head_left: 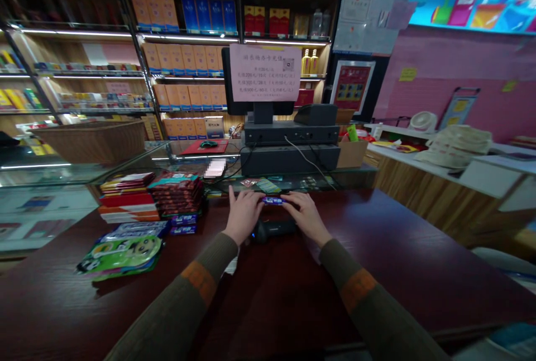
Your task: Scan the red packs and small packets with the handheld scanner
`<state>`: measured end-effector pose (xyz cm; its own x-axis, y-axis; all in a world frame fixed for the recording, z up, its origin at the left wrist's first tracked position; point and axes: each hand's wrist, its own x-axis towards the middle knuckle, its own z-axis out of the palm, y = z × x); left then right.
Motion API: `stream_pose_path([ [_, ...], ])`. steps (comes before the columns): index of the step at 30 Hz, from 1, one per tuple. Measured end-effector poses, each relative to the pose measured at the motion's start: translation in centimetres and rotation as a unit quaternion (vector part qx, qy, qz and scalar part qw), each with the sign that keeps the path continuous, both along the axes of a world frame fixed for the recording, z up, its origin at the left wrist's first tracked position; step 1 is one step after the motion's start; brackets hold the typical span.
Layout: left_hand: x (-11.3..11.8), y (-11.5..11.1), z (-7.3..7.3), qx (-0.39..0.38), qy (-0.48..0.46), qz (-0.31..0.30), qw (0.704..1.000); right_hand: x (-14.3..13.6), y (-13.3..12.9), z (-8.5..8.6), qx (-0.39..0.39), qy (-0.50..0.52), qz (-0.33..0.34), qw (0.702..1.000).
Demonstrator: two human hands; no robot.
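Observation:
A small purple packet [273, 201] is held level between my two hands, above the dark red table [377, 255]. My left hand [244, 214] pinches its left end, with the thumb pointing up and away. The fingers of my right hand [307, 217] close on its right end. Just below the packet, a black scanner [274, 229] with a small blue light lies on the table. Two similar purple packets [183, 229] lie to the left, beside a stack of dark red packets [178, 195].
Green panda packets [125, 254] lie at the left before red-and-white boxes [128, 205]. Behind the table are a glass counter, a dark register [291, 157] and a screen with a paper sign [263, 73]. A wicker basket [94, 140] stands back left.

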<state>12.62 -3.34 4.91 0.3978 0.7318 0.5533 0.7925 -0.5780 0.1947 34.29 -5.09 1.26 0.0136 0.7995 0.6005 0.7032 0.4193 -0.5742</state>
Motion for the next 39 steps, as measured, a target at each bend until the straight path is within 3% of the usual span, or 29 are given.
stream_pose_path([
  [6, -2.6, 0.0, -0.3, -0.017, -0.016, 0.03, 0.999, -2.7, 1.1, -0.3, -0.007, -0.002, 0.011, 1.0],
  [20, -7.9, 0.8, -2.5, -0.042, -0.079, 0.052, 0.995, -8.6, 2.8, 0.3, -0.026, 0.003, 0.042, 0.999],
  [29, -9.3, 1.0, -3.6, -0.014, -0.102, 0.052, 0.993, -10.1, 3.5, 0.5, -0.036, 0.0, 0.06, 0.998],
  [39, -10.3, 1.2, -3.9, 0.019, -0.054, 0.032, 0.998, -10.3, 4.3, 0.4, -0.051, -0.017, 0.073, 0.996],
])
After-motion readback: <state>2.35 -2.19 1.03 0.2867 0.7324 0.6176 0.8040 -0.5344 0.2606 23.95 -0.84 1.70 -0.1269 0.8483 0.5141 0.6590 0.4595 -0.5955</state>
